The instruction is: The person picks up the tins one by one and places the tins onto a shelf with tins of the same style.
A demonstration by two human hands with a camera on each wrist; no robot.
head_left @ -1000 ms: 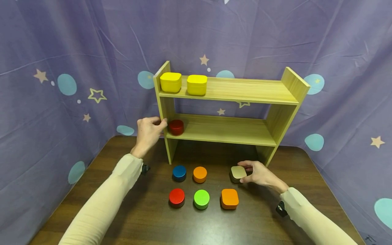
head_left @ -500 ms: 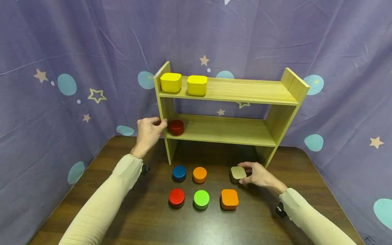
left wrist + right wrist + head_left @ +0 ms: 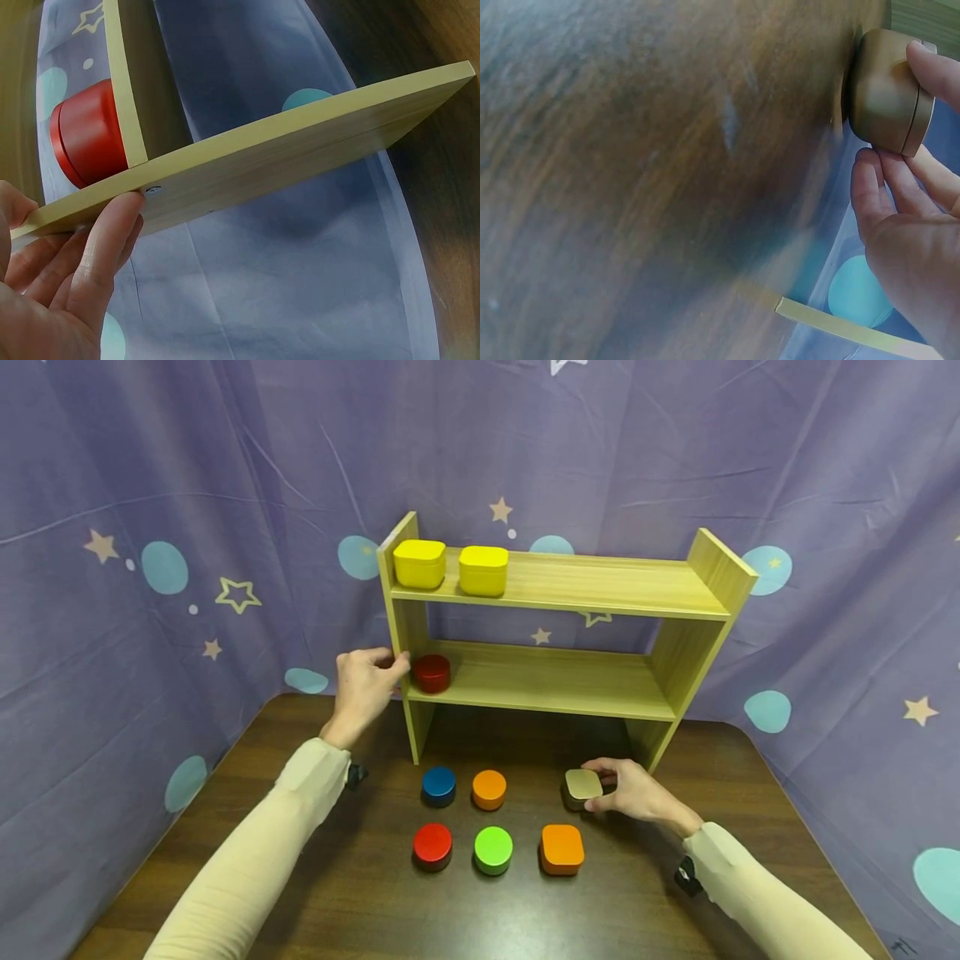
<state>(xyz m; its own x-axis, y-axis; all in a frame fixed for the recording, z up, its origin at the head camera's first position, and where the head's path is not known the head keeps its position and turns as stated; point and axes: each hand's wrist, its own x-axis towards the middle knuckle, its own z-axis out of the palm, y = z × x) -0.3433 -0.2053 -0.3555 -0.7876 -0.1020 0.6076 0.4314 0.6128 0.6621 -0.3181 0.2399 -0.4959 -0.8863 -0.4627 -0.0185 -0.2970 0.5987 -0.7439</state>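
A: What does the head view give you?

B: The left hand (image 3: 363,681) pinches the front of the left side panel (image 3: 408,622) of a two-tier pale wooden shelf unit (image 3: 555,677). The right hand (image 3: 633,789) pinches a square gold box with a metallic sheen (image 3: 582,783), thumb on one side and fingers on the other; the box stands on the dark brown wooden bench (image 3: 337,902), in front of the shelf unit's right end.

A: And around them?

B: A round dark-red box (image 3: 432,673) sits on the lower tier just beside the left hand, and two square yellow boxes (image 3: 483,570) on the upper one. On the bench: a round blue box (image 3: 438,786) and a round orange box (image 3: 490,789) behind, then a round red box (image 3: 432,847), a round green box (image 3: 493,850) and a square orange box (image 3: 562,849) nearer the person.

A: The left wrist view?

B: The fingers lie against the panel's outer face, one tip beside a screw head (image 3: 153,190); the thumb is partly cut off at the picture's edge.

A: And the right wrist?

B: The thumb presses the gold box near its lid seam, and fingertips meet the opposite side.
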